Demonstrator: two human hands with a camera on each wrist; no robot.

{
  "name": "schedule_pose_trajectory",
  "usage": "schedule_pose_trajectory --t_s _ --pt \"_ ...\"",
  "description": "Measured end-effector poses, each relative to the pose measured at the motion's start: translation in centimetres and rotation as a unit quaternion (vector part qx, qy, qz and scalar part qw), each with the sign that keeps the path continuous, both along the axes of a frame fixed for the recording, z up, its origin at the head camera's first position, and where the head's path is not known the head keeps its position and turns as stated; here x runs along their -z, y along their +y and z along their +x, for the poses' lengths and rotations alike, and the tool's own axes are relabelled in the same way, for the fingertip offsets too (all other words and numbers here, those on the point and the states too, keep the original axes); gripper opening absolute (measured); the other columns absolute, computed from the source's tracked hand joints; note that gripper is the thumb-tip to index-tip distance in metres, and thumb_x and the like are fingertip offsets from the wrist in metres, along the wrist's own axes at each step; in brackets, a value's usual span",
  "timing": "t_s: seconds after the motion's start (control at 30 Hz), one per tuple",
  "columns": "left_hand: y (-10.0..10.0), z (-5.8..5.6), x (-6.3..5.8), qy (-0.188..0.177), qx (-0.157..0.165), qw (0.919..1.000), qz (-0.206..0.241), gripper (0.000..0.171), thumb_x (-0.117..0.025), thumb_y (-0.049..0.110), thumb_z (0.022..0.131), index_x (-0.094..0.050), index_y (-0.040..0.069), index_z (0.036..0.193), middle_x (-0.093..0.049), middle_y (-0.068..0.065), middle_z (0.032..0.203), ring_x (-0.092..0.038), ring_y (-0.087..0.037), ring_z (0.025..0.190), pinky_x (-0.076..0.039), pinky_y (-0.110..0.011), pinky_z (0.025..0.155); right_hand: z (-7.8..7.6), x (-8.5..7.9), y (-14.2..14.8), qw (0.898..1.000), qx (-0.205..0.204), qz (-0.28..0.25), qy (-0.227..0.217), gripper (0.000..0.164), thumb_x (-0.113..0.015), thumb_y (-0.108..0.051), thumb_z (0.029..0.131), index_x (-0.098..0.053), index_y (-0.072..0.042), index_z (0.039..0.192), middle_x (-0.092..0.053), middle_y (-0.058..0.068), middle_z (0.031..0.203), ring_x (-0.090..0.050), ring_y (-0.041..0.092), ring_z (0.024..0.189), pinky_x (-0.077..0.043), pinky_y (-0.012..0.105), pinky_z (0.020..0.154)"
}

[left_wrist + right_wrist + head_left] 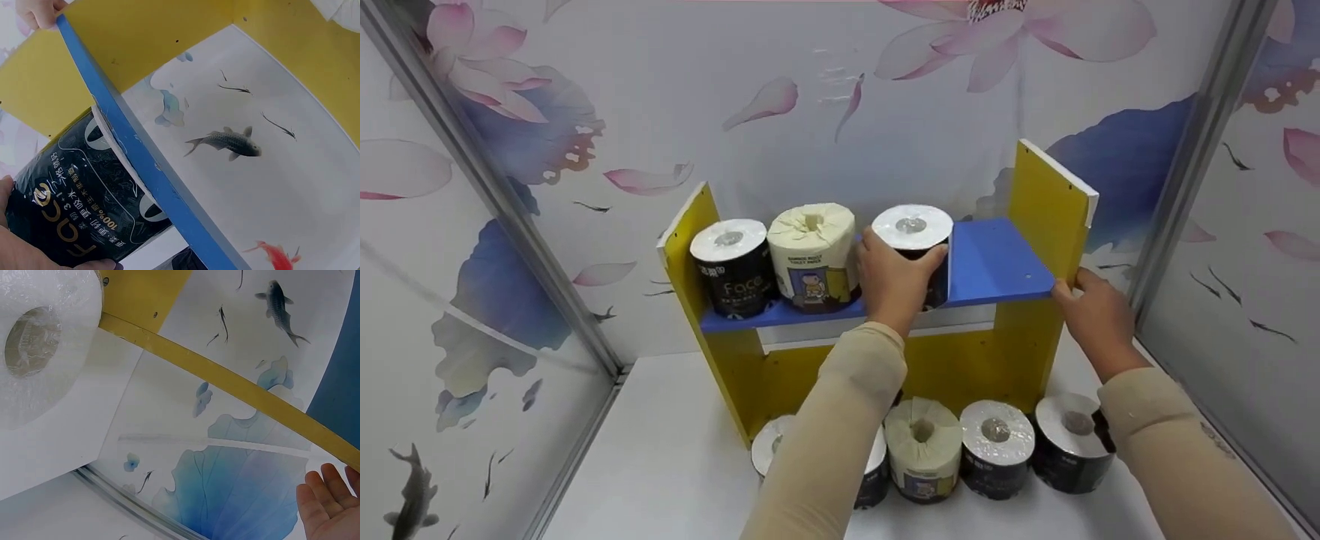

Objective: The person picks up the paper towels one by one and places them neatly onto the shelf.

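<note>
On the blue shelf board of a small yellow rack, my left hand grips a black-wrapped toilet roll with a white top. Thumb and fingers lie around its sides. In the left wrist view, the roll's label and lower edge rest against the blue board. My right hand holds the front edge of the yellow right side panel, its thumb by the shelf corner. Part of that hand shows beside the yellow panel edge in the right wrist view.
Left of the held roll stand a cream-wrapped roll and a black-wrapped roll. Several rolls line the white surface before the rack, among them a cream one. My left forearm partly covers that row. Printed wall panels enclose the space.
</note>
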State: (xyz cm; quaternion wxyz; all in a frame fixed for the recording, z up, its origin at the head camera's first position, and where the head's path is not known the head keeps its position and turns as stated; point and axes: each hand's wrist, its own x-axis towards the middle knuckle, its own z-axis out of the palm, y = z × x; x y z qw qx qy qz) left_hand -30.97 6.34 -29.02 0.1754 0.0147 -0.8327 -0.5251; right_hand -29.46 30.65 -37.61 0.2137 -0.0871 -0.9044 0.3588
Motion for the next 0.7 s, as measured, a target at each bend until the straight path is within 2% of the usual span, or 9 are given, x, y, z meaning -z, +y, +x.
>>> schedule_pose_trajectory --t_s 0.27,0.7 --pt "0.3 -0.3 0.1 0.002 -0.011 0.9999 -0.006 0.103 -0.082 0.047 0.072 -0.027 0.005 0.149 -0.039 -0.015 0.143 -0.04 -0.026 0.133 -0.038 -0.041 0.105 0.2 -0.1 -0.1 1.0 -0.001 -0.003 0.002 0.047 -0.04 -0.037 0.1 -0.056 0.001 0.122 -0.057 0.03 0.123 -0.055 0.041 0.095 -0.041 0.054 0.082" --pt "0.8 -1.0 0.1 0.006 -0.038 0.999 -0.021 0.1 -0.082 0.047 0.072 -0.031 0.004 0.146 -0.043 -0.015 0.139 -0.043 -0.026 0.131 -0.037 -0.039 0.107 0.1 -0.1 -0.2 1.0 0.012 -0.015 -0.01 0.052 -0.039 -0.036 0.099 -0.053 0.002 0.131 -0.055 0.029 0.127 -0.055 0.041 0.101 -0.042 0.055 0.086"
